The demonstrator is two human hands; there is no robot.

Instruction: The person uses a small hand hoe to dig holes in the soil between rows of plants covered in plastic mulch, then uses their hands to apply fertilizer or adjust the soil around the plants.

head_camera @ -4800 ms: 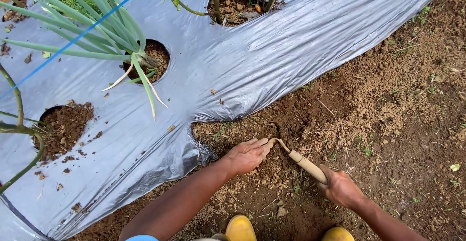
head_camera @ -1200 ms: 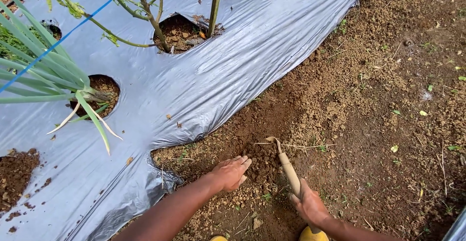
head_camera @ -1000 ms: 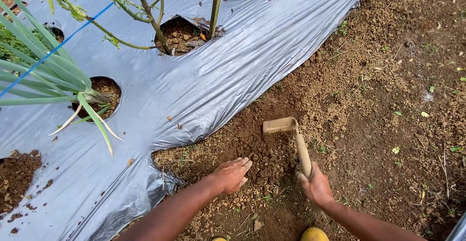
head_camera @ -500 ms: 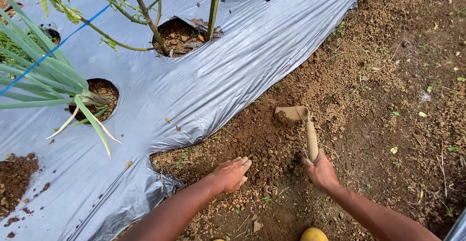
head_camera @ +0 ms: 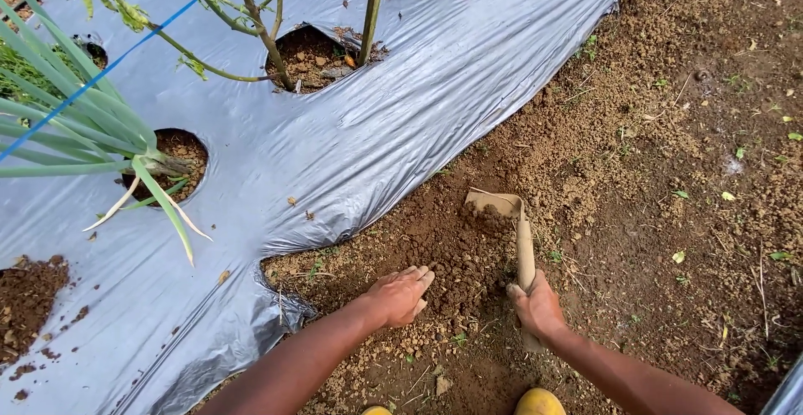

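The work in hand is loosening the soil point(head_camera: 452, 239) along the edge of the silver plastic mulch sheet point(head_camera: 335, 147), judged from the tool position. The right hand point(head_camera: 537, 308) has its fingers wrapped tight round the lower end of the hand hoe point(head_camera: 520, 239), whose pale handle runs toward 12 o'clock from the hand; the blade sits at the top, turned toward 9 o'clock and resting on a crumbled mound of brown earth. The left hand point(head_camera: 400, 295) lies palm down at 9 o'clock of the right hand, fingers together and nearly flat, pressing on loose clods and holding nothing. The torn sheet edge lies at 9 o'clock of the left hand, near but apart. Farther off at 10 o'clock, a green onion plant point(head_camera: 92, 143) grows from a planting hole point(head_camera: 188, 147). The step reads as mid-stroke: the blade is at the soil surface. The next move likely calls for a firm pull of the blade toward 6 o'clock, with the left hand kept clear of its path.
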